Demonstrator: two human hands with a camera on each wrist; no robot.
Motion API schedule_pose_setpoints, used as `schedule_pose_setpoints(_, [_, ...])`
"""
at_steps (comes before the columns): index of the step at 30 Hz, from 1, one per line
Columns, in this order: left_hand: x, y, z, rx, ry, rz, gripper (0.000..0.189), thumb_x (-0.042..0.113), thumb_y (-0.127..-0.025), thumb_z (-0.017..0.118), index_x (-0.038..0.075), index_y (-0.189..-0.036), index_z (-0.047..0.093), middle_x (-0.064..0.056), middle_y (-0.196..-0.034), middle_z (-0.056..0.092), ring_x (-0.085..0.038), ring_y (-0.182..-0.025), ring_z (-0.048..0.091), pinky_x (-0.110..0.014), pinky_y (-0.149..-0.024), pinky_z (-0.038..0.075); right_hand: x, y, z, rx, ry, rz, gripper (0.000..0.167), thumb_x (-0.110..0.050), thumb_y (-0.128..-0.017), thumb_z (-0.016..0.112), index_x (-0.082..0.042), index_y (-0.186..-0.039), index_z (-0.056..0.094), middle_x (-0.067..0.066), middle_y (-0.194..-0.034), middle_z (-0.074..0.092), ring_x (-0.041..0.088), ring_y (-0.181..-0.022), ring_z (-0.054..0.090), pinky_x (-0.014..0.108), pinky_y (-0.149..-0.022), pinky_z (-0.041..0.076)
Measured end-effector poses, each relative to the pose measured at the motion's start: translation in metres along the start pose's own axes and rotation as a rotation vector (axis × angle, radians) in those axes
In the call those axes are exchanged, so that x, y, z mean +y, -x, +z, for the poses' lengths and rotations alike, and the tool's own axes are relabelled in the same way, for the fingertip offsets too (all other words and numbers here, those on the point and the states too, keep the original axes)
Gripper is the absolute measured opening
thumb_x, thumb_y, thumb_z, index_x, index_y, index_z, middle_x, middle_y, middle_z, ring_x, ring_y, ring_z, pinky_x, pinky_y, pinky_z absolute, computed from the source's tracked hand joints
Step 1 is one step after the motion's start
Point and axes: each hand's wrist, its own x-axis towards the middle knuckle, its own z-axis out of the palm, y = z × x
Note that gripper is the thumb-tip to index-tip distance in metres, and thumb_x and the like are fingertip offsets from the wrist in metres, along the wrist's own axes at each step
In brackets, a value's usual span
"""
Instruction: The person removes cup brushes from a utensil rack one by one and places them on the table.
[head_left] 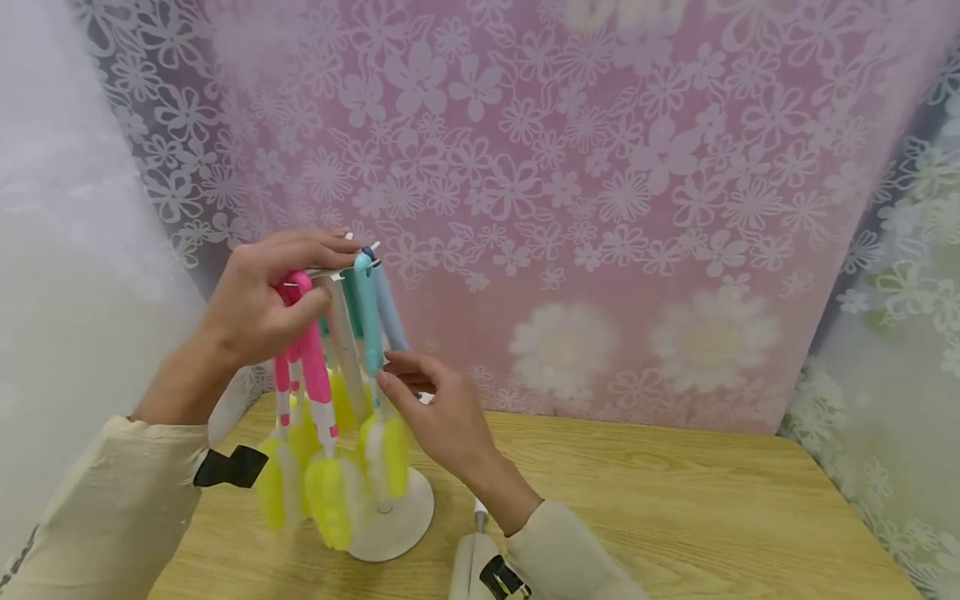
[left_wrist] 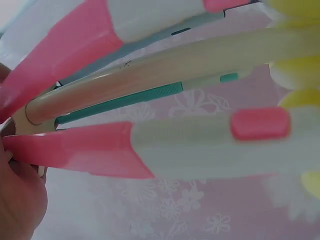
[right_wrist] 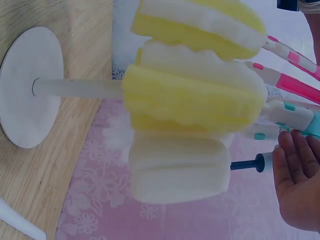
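Note:
Several sponge brushes hang from the top of a white stand (head_left: 390, 536). My left hand (head_left: 262, 292) grips the stand's top, fingers over it and thumb by the pink handle of a yellow-and-white sponge brush (head_left: 327, 500). With its fingertips, my right hand (head_left: 446, 417) touches the lower end of the turquoise handle (head_left: 366, 308) of another brush. Beside that handle hangs a light blue handle (head_left: 390, 308), partly behind the hand. In the right wrist view, the right fingers (right_wrist: 295, 155) look fairly straight, and a white sponge head (right_wrist: 180, 170) on a dark blue stem hangs near them.
A white sponge brush (head_left: 472, 567) lies on the wooden table (head_left: 637, 492) by my right sleeve. The stand's round base rests on the table left of it. Behind the table hangs a pink flowered curtain (head_left: 555, 208), with pale cloth at both sides.

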Motion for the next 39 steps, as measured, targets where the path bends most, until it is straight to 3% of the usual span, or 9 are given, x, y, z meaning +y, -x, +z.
schedule_pose_setpoints(2, [0.001, 0.0, -0.001, -0.016, -0.006, 0.013, 0.025, 0.0, -0.076, 0.063, 0.003, -0.098, 0.074, -0.007, -0.108, 0.07, -0.024, -0.114, 0.058, -0.024, -0.098, 0.04, 0.0, -0.002, 0.003, 0.006, -0.004, 0.004, 0.034, -0.029, -0.092, 0.063, -0.011, -0.122, 0.064, -0.005, -0.104, 0.066, 0.008, -0.092, 0.062, 0.027, -0.083, 0.05])
schedule_pose_setpoints(7, [0.003, 0.001, -0.002, -0.011, -0.064, 0.013, 0.023, 0.01, -0.078, 0.07, 0.005, -0.1, 0.074, -0.007, -0.109, 0.069, -0.027, -0.117, 0.055, -0.039, -0.102, 0.036, 0.001, -0.006, 0.007, 0.006, -0.022, 0.008, 0.032, -0.026, -0.091, 0.065, -0.01, -0.118, 0.065, -0.004, -0.102, 0.066, 0.01, -0.089, 0.063, 0.027, -0.083, 0.051])
schedule_pose_setpoints(10, [0.003, 0.002, -0.001, 0.037, -0.16, 0.045, 0.023, 0.02, -0.079, 0.07, 0.007, -0.096, 0.076, -0.006, -0.107, 0.07, -0.027, -0.113, 0.055, -0.045, -0.097, 0.035, 0.001, -0.006, 0.008, 0.006, -0.017, 0.019, 0.031, -0.028, -0.091, 0.065, -0.01, -0.117, 0.065, -0.004, -0.099, 0.066, 0.009, -0.087, 0.063, 0.027, -0.083, 0.051])
schedule_pose_setpoints(16, [0.013, 0.003, 0.002, 0.142, -0.357, 0.132, 0.026, 0.031, -0.082, 0.066, 0.009, -0.09, 0.078, -0.006, -0.094, 0.071, -0.028, -0.087, 0.058, -0.041, -0.074, 0.043, 0.0, -0.003, 0.004, 0.021, 0.007, 0.021, 0.03, -0.03, -0.09, 0.066, -0.012, -0.113, 0.066, -0.007, -0.095, 0.065, 0.007, -0.084, 0.062, 0.026, -0.08, 0.051])
schedule_pose_setpoints(20, [0.029, 0.006, 0.004, 0.121, -0.508, 0.071, 0.031, 0.031, -0.086, 0.058, 0.009, -0.097, 0.077, -0.008, -0.097, 0.072, -0.031, -0.084, 0.063, -0.046, -0.066, 0.05, 0.0, 0.0, 0.002, 0.042, 0.011, -0.006, 0.026, -0.028, -0.089, 0.067, -0.012, -0.109, 0.068, -0.008, -0.091, 0.066, 0.007, -0.08, 0.062, 0.028, -0.078, 0.052])
schedule_pose_setpoints(23, [0.042, 0.007, 0.006, 0.085, -0.624, -0.005, 0.036, 0.031, -0.09, 0.051, 0.009, -0.103, 0.075, -0.01, -0.103, 0.071, -0.034, -0.089, 0.064, -0.048, -0.068, 0.051, -0.002, 0.001, -0.001, 0.06, 0.006, -0.017, 0.024, -0.028, -0.088, 0.068, -0.012, -0.107, 0.068, -0.007, -0.089, 0.066, 0.008, -0.079, 0.062, 0.027, -0.077, 0.052])
schedule_pose_setpoints(26, [0.051, 0.008, 0.011, 0.094, -0.712, -0.037, 0.038, 0.03, -0.091, 0.046, 0.008, -0.104, 0.075, -0.011, -0.103, 0.07, -0.035, -0.089, 0.063, -0.049, -0.07, 0.05, -0.004, 0.003, -0.005, 0.074, 0.008, -0.011, 0.025, -0.029, -0.088, 0.068, -0.013, -0.107, 0.068, -0.008, -0.089, 0.067, 0.007, -0.079, 0.063, 0.026, -0.077, 0.052])
schedule_pose_setpoints(30, [0.056, 0.009, 0.021, 0.157, -0.778, -0.043, 0.039, 0.028, -0.091, 0.044, 0.006, -0.101, 0.075, -0.012, -0.1, 0.071, -0.036, -0.086, 0.064, -0.049, -0.069, 0.05, -0.006, 0.007, -0.014, 0.097, -0.004, 0.002, 0.026, -0.03, -0.087, 0.069, -0.014, -0.107, 0.068, -0.008, -0.09, 0.067, 0.008, -0.081, 0.063, 0.028, -0.077, 0.052])
schedule_pose_setpoints(39, [0.057, 0.007, 0.039, 0.338, -0.805, -0.073, 0.041, 0.024, -0.091, 0.039, 0.001, -0.091, 0.072, -0.015, -0.096, 0.07, -0.039, -0.086, 0.062, -0.052, -0.075, 0.048, 0.0, 0.012, -0.042, 0.193, -0.023, -0.036, 0.021, -0.022, -0.087, 0.07, -0.011, -0.104, 0.068, -0.001, -0.089, 0.067, 0.012, -0.079, 0.064, 0.031, -0.074, 0.054])
